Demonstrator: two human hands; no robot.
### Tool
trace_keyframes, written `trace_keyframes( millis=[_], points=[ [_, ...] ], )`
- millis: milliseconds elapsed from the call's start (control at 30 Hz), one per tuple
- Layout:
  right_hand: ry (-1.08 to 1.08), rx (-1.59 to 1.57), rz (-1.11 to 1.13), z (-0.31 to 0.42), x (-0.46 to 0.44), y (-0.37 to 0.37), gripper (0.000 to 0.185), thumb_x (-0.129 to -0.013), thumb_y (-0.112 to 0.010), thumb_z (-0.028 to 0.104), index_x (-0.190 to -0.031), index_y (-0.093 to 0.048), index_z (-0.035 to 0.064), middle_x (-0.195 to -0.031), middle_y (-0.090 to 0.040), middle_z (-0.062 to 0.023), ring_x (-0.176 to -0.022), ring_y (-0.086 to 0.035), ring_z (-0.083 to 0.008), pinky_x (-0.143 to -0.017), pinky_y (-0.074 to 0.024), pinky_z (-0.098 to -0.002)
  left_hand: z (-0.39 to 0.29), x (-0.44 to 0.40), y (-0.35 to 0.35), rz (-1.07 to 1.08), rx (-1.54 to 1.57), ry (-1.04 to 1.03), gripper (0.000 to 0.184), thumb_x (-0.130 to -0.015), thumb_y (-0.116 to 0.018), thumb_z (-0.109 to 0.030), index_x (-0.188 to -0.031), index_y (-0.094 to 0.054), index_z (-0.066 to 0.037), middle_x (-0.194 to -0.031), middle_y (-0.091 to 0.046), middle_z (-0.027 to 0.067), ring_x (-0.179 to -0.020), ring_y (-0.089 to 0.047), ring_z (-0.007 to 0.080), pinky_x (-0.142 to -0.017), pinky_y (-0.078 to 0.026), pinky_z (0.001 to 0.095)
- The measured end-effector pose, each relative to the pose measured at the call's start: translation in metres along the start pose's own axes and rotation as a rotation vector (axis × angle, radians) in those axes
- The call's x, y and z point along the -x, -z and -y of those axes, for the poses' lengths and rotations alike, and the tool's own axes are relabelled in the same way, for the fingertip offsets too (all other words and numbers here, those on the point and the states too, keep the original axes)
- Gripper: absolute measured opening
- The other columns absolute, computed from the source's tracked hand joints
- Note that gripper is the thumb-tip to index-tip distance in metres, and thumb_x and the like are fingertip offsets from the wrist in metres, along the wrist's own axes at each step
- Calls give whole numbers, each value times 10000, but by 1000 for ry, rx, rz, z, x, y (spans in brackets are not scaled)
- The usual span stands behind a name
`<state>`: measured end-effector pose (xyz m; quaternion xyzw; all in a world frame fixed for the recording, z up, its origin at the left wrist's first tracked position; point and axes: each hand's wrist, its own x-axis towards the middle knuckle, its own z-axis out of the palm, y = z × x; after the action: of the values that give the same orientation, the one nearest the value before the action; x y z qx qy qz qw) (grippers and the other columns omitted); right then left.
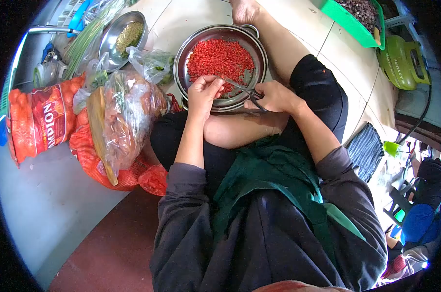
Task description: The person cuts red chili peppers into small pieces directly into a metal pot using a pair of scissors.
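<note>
A metal pot [263, 68] stands on the floor in front of my crossed legs, with many small cut pieces of red chili [219, 58] in it. Over its near rim, my right hand [277, 97] grips dark-handled scissors [240, 86] whose blades point left across the pot. My left hand [204, 95] is closed in a pinch right by the blade tips. Whatever sits between its fingertips is too small to make out.
At left are a red mesh onion sack [47, 119], a plastic bag of brownish contents [128, 126] and a metal bowl [124, 57] of greenish bits. A green basin [349, 24] and green gas cylinder [400, 63] stand at upper right. A dark cloth [365, 151] lies right.
</note>
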<state>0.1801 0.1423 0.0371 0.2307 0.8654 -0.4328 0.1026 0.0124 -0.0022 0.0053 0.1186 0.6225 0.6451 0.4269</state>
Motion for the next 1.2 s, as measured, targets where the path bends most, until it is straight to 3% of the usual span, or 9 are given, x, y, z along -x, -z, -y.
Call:
trace_keyframes(
  millis=[467, 567, 767, 867, 967, 1200],
  points=[
    [29, -75, -85, -11, -2, -4, 473, -723, -702, 432, -835, -635, -23, -633, -584, -180, -583, -557, -220, -598, -442, -364, 0, -1, 2, 16, 18, 47, 99, -828, -652, -111, -888, -595, -57, -862, -651, 47, -738, -603, 80, -613, -489, 185],
    [4, -73, 12, -3, 1, 2, 462, -731, -699, 425, -821, -626, -22, -611, -569, -155, -575, -532, -199, -587, -429, -357, 2, -2, 4, 26, 39, 47, 99, -829, -649, -107, -889, -591, -55, -873, -649, 52, -747, -603, 85, -629, -498, 195],
    [55, -63, -4, -1, -1, -1, 453, -738, -693, 424, -798, -618, -18, -604, -548, -132, -566, -481, -188, -561, -401, -344, 1, -1, -1, 54, 67, 17, 118, -815, -667, -98, -867, -598, -17, -826, -641, 55, -703, -599, 86, -601, -508, 191],
    [45, -48, 23, -3, -2, -1, 447, -734, -696, 417, -821, -625, -16, -628, -567, -147, -583, -509, -192, -581, -417, -347, 1, -1, -2, 58, 67, 9, 113, -816, -663, -93, -866, -598, -15, -819, -639, 56, -701, -600, 88, -601, -510, 196],
    [45, -35, 9, -10, -6, -6, 449, -729, -698, 415, -846, -632, -14, -655, -587, -168, -605, -538, -201, -613, -436, -353, 2, -2, 0, 70, 64, -9, 103, -819, -659, -86, -862, -598, -15, -818, -638, 57, -699, -603, 91, -601, -513, 201],
    [-19, 27, -38, 2, -2, 5, 509, -707, -681, 482, -822, -638, -12, -719, -603, -219, -705, -594, -338, -674, -455, -397, 2, -1, -1, 79, 81, 31, 104, -837, -634, -94, -910, -583, -41, -875, -635, 53, -759, -600, 99, -642, -513, 226]
  ],
)
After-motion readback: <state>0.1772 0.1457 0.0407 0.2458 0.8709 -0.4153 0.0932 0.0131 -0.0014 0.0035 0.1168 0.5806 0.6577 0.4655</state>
